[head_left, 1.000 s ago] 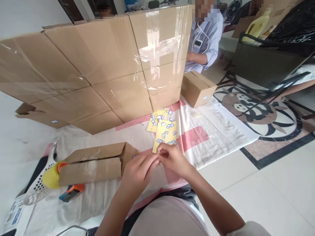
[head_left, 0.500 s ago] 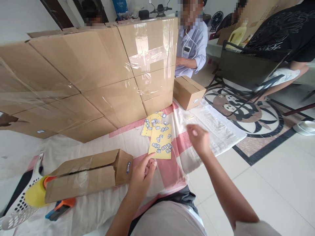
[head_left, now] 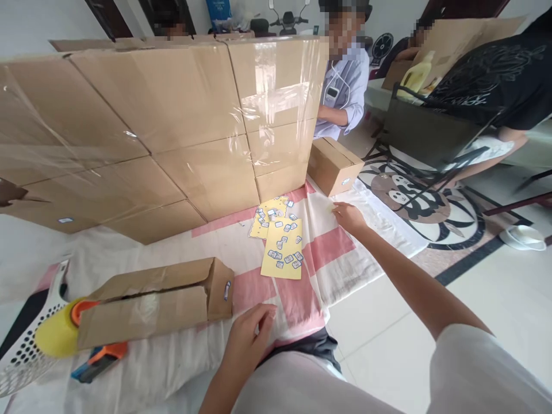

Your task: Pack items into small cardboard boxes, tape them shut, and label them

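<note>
My right hand (head_left: 350, 218) reaches out over the right part of the cloth. Its fingertips are drawn together at a tiny pale piece, too small to make out. My left hand (head_left: 252, 330) rests near the cloth's front edge, fingers loosely curled and thumb apart, with nothing visible in it. Beyond it lies a yellow card (head_left: 269, 269) scattered with several small white, blue-edged pieces. A second yellow card (head_left: 255, 230) with a wavy edge and more such pieces lies partly under the first.
A wall of taped cardboard boxes (head_left: 194, 167) stands behind the cards. One long box (head_left: 172, 310) lies left, beside a white perforated basket (head_left: 26, 362) and a yellow-orange object (head_left: 58, 336). A smaller box (head_left: 334, 172) sits back right, near a person in a light shirt (head_left: 356, 86).
My left hand has drawn back from the yellow card toward me. My right hand has moved forward and down to the cloth, fingers now at the tiny pale piece.
</note>
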`<state>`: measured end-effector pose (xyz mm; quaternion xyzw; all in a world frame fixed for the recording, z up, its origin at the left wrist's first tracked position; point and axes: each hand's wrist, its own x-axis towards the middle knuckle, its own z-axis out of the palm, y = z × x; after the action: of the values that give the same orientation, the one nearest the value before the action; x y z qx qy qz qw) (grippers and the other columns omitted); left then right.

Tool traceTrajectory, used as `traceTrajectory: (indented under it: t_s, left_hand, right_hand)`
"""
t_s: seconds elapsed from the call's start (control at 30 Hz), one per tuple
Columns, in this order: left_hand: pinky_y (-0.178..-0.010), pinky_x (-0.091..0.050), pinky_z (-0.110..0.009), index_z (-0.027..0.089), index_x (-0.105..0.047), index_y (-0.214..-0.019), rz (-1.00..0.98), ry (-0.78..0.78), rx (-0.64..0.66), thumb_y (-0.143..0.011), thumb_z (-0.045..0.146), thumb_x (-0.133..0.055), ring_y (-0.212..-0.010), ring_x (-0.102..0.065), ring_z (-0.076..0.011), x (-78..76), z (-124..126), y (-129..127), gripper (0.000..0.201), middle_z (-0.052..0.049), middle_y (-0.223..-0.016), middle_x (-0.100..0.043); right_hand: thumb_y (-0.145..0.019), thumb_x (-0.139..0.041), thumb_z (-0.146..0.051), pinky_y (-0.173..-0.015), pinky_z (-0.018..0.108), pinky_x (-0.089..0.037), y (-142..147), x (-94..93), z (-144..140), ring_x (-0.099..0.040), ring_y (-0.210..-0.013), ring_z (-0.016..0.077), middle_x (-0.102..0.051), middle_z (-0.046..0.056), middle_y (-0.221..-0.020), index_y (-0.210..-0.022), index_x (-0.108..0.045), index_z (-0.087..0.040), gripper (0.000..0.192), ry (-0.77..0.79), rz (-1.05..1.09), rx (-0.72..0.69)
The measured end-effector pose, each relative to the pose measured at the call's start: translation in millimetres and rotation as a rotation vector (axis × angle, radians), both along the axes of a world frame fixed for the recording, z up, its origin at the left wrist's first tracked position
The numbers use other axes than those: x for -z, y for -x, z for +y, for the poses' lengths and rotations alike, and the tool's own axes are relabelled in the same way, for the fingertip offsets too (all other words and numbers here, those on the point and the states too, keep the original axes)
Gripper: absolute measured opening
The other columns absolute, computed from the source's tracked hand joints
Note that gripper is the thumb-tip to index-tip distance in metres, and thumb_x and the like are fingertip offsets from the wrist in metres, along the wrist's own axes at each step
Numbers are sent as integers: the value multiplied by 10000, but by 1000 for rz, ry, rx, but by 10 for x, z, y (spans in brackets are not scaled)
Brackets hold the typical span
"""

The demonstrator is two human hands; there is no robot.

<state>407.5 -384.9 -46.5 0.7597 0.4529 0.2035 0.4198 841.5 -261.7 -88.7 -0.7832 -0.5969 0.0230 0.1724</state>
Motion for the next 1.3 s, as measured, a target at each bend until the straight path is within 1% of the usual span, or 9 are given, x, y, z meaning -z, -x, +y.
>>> traceTrajectory:
  t_s: [0.1,0.23,0.33,0.47,0.6,0.83,1.0,1.2,1.3]
  left_hand:
    - [-725,-565,-278,221,-745,-974,-33,-37,41,-1006,348,-460,-835,-713,-198,-61,-24,158,314,-61,-920,-766]
    - [-673,-573,-244,263,-766,-960,-96,-188,-31,-977,333,-521,-800,-733,-189,-114,-105,554,255,-44,-890,-777]
    - [-685,-575,-243,272,-780,-914,-118,-272,-244,-937,353,-582,-750,-728,-182,-95,-221,917,215,-24,-846,-775]
    - [-560,-516,-226,250,-781,-865,-73,-211,-626,-883,426,-626,-569,-621,-139,-73,-353,1297,236,0,-730,-723]
    - [-506,-461,-213,242,-776,-867,-22,-158,-794,-845,444,-633,-537,-577,-126,-97,-361,1476,249,18,-670,-686]
    - [-533,-478,-225,230,-776,-873,-12,-175,-822,-844,444,-619,-587,-624,-147,-40,-346,1581,267,3,-710,-719]
    - [-606,-526,-252,251,-768,-873,-17,-205,-840,-862,453,-604,-695,-703,-188,24,-388,1699,260,-9,-788,-757]
    - [-603,-519,-253,263,-763,-889,26,-248,-866,-870,443,-603,-773,-715,-205,14,-401,1864,241,-14,-781,-750]
    - [-584,-493,-242,262,-760,-903,36,-238,-884,-876,441,-599,-710,-681,-173,10,-421,1917,243,-1,-781,-740]
  right_hand:
    - [-825,-543,-223,-967,412,-486,14,-7,61,-621,-1092,275,-671,163,-1198,-1019,-716,-139,273,-133,84,156]
    - [-749,-551,-236,-958,458,-488,104,-29,-36,-652,-1008,287,-738,99,-1034,-975,-713,-196,281,-246,202,237]
    - [-784,-472,-219,-989,436,-482,130,-55,-174,-669,-1070,278,-730,120,-1133,-1042,-691,-191,340,-357,243,296]
    - [-799,-395,-198,-888,445,-520,-30,-112,-186,-695,-994,291,-714,187,-1084,-1196,-589,-126,448,-428,256,439]
    - [-705,-469,-182,-900,439,-508,-243,-123,-58,-664,-949,281,-701,153,-1015,-1026,-661,-149,375,-329,238,431]
    - [-626,-579,-196,-1003,542,-386,-368,-148,107,-510,-1075,334,-660,164,-957,-779,-692,-162,193,-185,152,406]
    - [-771,-536,-326,-792,383,-485,-300,-174,213,-594,-798,240,-690,121,-834,-1000,-707,-111,358,-161,224,362]
    - [-723,-653,-381,-677,340,-444,-138,-101,358,-576,-674,217,-656,76,-633,-641,-689,-169,230,-46,268,288]
    - [-788,-576,-385,-628,337,-449,-130,-127,352,-569,-600,202,-651,80,-608,-695,-700,-158,275,-40,319,321]
